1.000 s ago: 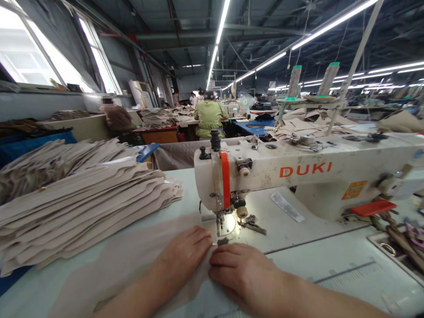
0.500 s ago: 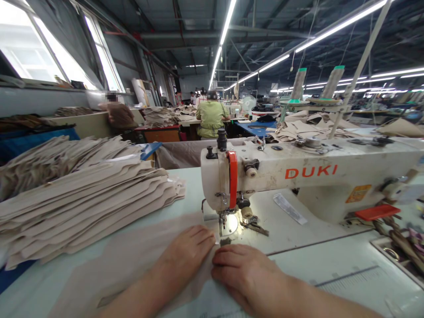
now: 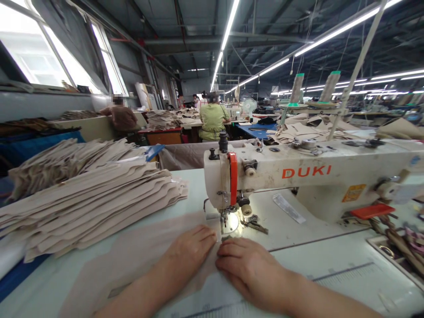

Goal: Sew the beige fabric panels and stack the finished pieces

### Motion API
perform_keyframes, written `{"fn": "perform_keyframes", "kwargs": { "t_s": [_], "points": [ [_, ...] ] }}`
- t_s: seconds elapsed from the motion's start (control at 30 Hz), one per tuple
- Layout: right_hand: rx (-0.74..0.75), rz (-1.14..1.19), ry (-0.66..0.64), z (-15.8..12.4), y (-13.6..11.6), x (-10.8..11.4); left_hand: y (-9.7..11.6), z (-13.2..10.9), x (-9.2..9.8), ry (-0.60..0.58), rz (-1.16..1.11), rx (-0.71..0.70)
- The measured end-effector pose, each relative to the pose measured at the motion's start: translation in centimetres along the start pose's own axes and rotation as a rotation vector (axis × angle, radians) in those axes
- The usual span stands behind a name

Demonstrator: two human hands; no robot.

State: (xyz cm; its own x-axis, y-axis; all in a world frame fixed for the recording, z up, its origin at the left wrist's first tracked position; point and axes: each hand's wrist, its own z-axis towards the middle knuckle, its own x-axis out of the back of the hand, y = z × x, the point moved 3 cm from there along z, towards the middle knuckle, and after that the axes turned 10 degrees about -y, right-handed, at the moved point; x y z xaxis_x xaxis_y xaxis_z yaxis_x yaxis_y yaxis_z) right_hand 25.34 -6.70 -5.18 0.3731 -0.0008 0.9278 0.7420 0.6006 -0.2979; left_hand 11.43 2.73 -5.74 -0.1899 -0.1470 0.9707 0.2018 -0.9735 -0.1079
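A beige fabric piece (image 3: 139, 247) with a slot-like opening lies flat on the pale green table, its right edge by the presser foot of a white sewing machine (image 3: 258, 170). My left hand (image 3: 194, 247) rests on this fabric, fingers together, pinching its edge just in front of the needle area. Close beside it, my right hand (image 3: 247, 265) has its fingers curled in at the same edge. The fingertips of both partly hide the cloth there. A lamp lights the round needle plate (image 3: 232, 224).
Stacked beige fabric pieces (image 3: 99, 198) lie at the left. On the machine bed are small thread snips (image 3: 255, 224) and a clear packet (image 3: 289, 208). A tray (image 3: 394, 260) of odds and ends sits at right. Another person (image 3: 212, 117) sits further ahead.
The view has shifted slightly, so the stack and machine sit a little differently in the picture. Both hands stay at the fabric's edge with much the same grip.
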Motion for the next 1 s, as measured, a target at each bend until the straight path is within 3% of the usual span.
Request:
{"fn": "perform_keyframes", "kwargs": {
  "t_s": [0.23,0.37,0.77,1.0],
  "points": [
    [-0.215,-0.116,0.044,1.0,2.1,0.6,0.4,-1.3,0.4,0.028,-0.061,0.113],
    [-0.222,-0.165,0.016,1.3,2.1,0.4,0.6,-2.2,-0.2,-0.010,-0.068,0.195],
    [-0.206,-0.342,-0.179,1.5,1.2,2.1,1.1,-1.6,-0.7,-0.034,-0.043,0.195],
    [-0.174,-0.348,-0.133,1.8,2.7,1.7,0.3,-0.5,-1.3,-0.029,-0.018,0.154]
  ]
}}
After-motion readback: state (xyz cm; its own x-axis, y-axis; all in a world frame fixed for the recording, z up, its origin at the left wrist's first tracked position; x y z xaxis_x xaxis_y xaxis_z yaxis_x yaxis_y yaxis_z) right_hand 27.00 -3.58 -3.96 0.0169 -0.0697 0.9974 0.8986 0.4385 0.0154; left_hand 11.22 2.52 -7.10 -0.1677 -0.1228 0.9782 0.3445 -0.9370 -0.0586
